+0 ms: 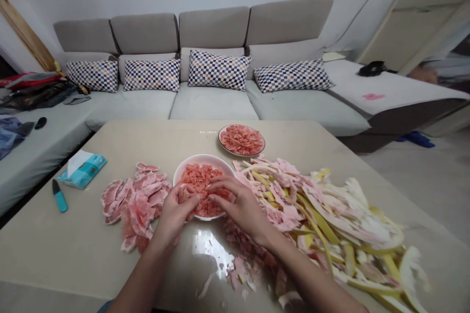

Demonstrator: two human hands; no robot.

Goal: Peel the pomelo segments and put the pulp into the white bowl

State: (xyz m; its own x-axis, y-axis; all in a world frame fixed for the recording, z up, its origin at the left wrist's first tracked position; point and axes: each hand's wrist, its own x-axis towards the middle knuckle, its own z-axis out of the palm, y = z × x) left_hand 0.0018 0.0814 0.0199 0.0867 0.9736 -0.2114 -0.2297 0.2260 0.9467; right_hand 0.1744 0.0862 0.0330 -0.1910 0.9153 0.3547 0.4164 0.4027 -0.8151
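Observation:
Over a white bowl [179,168] of loose red pomelo flesh [200,176], my two hands are close together, fingertips nearly meeting. My left hand [179,209] is closed with a pinkish pomelo piece between thumb and fingers. My right hand [244,208] has its fingers curled and thumb bent in, pinching at pomelo flesh; the fingers partly hide what they hold. Left of the bowl lies a pile of pomelo segments [137,198], some with pale membrane on. A heap of yellow and white pomelo peel [330,225] with pink membrane scraps spreads to the right.
A dark-rimmed plate [221,145] of pomelo flesh stands behind the bowl. A knife [59,197] with a teal handle and a blue tissue pack [83,171] lie at the table's left. Small scraps [240,271] litter the front. A sofa [213,102] with checked cushions stands beyond.

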